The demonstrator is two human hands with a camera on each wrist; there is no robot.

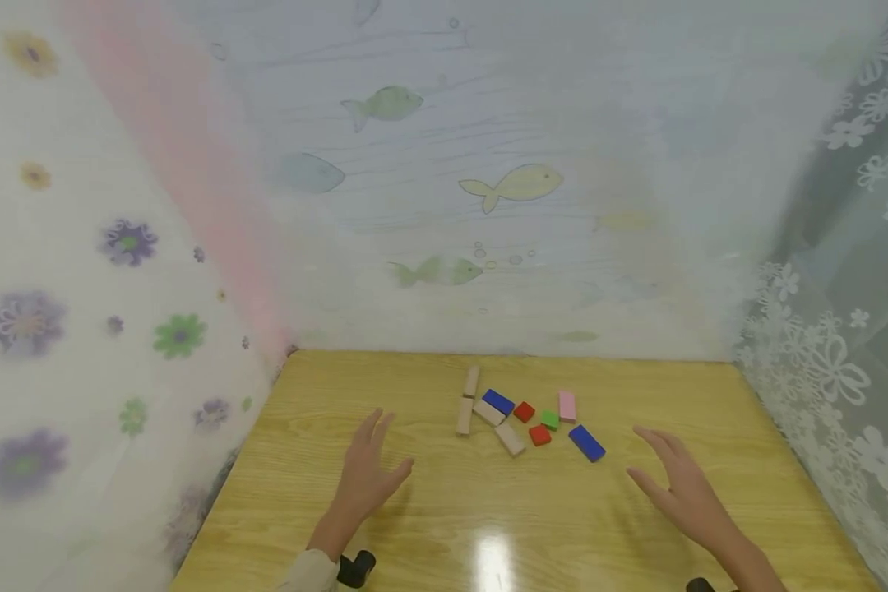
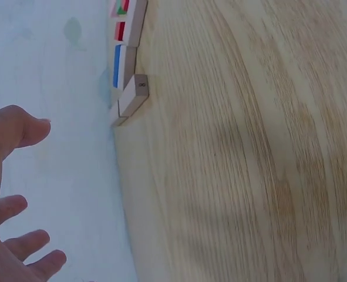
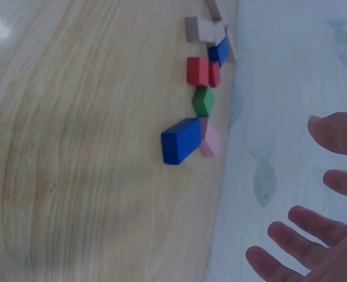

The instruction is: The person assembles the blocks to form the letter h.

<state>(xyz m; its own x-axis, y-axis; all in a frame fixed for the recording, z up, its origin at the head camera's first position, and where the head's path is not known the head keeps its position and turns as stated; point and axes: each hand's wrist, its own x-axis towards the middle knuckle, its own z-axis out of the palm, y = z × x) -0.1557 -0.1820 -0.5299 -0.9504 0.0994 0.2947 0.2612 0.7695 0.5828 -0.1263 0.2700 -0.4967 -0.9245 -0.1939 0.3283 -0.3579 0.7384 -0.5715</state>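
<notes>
Several small blocks lie loosely grouped on the table. Plain wooden blocks are on the group's left, beside a blue block. Two red blocks and a green block sit in the middle. On the right are a pink block and a second blue block. My left hand hovers left of the wooden blocks, fingers spread and holding nothing. To the right of the blue block, my right hand is held over the table, its fingers apart and also without anything in them.
The wooden table meets a wall painted with fish at its far edge. A flower-decorated wall borders the left side, and a panel with white flowers borders the right.
</notes>
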